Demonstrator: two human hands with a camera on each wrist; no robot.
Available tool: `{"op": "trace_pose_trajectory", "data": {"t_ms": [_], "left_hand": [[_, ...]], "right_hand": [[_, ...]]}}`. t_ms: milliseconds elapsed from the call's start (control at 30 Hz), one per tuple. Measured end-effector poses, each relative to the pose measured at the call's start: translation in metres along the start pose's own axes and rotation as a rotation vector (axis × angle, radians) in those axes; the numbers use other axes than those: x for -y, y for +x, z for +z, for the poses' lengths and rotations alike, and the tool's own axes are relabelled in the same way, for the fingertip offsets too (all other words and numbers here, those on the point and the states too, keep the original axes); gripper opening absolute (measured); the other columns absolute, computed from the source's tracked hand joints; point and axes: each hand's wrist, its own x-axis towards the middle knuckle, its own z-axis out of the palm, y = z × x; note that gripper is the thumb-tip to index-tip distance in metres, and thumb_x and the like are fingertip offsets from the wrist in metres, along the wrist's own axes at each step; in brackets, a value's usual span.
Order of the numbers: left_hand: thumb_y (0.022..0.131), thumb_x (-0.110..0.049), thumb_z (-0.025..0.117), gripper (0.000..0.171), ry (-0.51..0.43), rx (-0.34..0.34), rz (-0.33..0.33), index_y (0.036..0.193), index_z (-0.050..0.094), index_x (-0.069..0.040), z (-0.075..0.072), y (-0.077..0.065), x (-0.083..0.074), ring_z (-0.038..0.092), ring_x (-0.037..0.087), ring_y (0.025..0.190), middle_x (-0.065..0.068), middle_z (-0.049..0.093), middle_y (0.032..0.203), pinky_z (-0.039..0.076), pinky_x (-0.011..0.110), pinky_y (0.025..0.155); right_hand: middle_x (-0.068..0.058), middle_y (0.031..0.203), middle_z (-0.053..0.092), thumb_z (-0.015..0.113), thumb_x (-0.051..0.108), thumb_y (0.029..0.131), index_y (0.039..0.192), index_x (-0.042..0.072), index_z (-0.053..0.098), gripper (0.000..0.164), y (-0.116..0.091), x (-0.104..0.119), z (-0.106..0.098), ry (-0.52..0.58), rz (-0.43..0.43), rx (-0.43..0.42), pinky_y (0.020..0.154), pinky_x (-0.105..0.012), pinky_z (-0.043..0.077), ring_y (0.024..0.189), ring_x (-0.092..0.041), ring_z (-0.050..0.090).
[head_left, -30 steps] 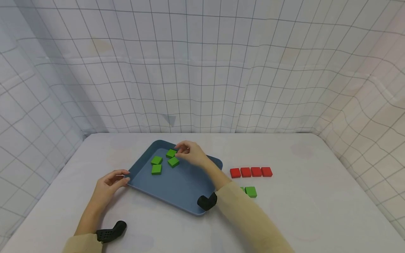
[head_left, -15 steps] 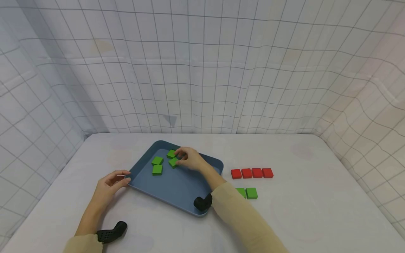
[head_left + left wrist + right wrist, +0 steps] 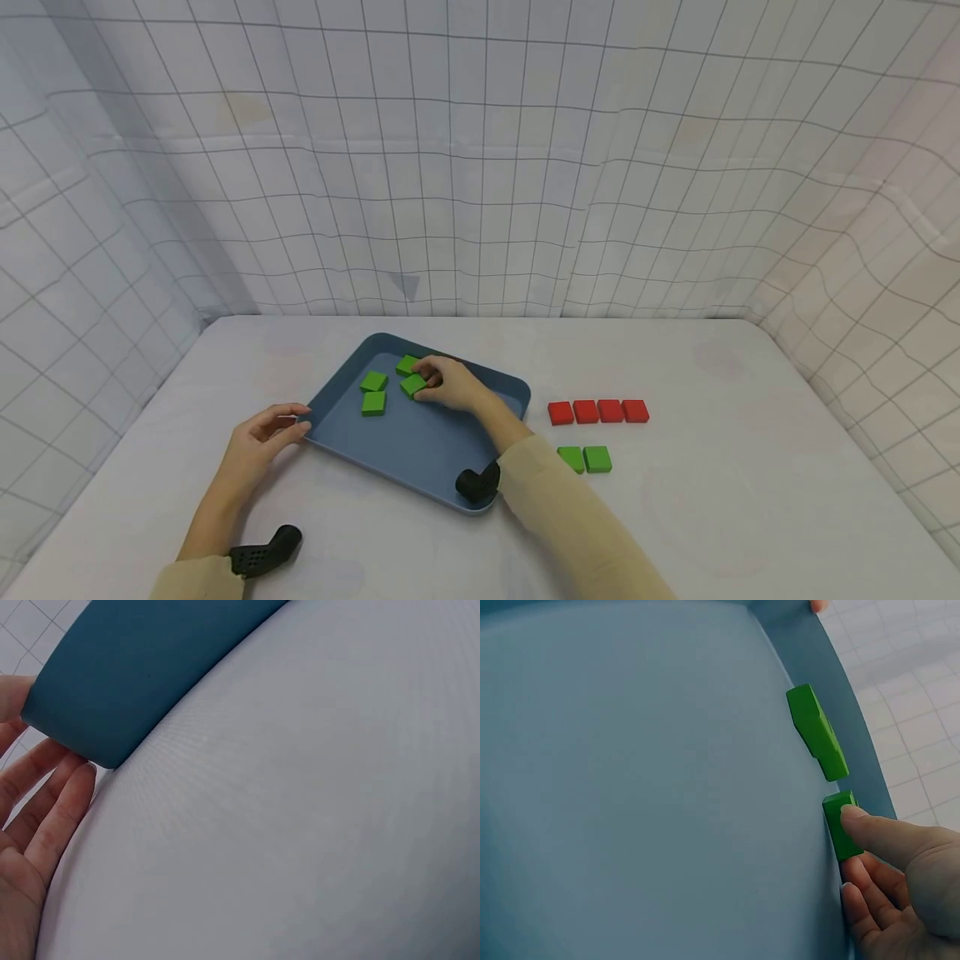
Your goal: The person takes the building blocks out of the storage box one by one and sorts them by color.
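Fingers of the right hand were bent in a narrow pinch, and they had it: a green block, thumb on one side, down inside the blue tray! Whether that block touched the tray's floor, I couldn't tell. Just behind it lay a second green block, close to the far wall; off to the left, a third green block had a fourth green block right in front of it.

Over at the near left corner, the left hand had finger and thumb slightly parted, curled round the tray's edge. Out on the white worktop, to the right, four red blocks ran in a tight row, and nearer the person sat two more green blocks, side by side, the left one partly covered by a beige sleeve.
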Motion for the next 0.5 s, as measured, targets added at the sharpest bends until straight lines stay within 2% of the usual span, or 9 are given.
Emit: {"op": "trace_pose_trajectory", "data": {"t_ms": [500], "left_hand": [[0.089,-0.011,0.059,0.026,-0.004,-0.013,0.008,0.11,0.057,0.004,0.0013,-0.0004,0.0003,0.05,-0.003,0.091,-0.024,0.054,0.102,0.044,0.009,0.074]], "right_hand": [[-0.004,0.1,0.055,0.068,0.01,0.083,0.112,0.006,0.056,0.032,0.0006,-0.0012,0.0015,0.033,0.003,0.01,0.075,-0.019,0.043,0.087,-0.01,0.053]]}}
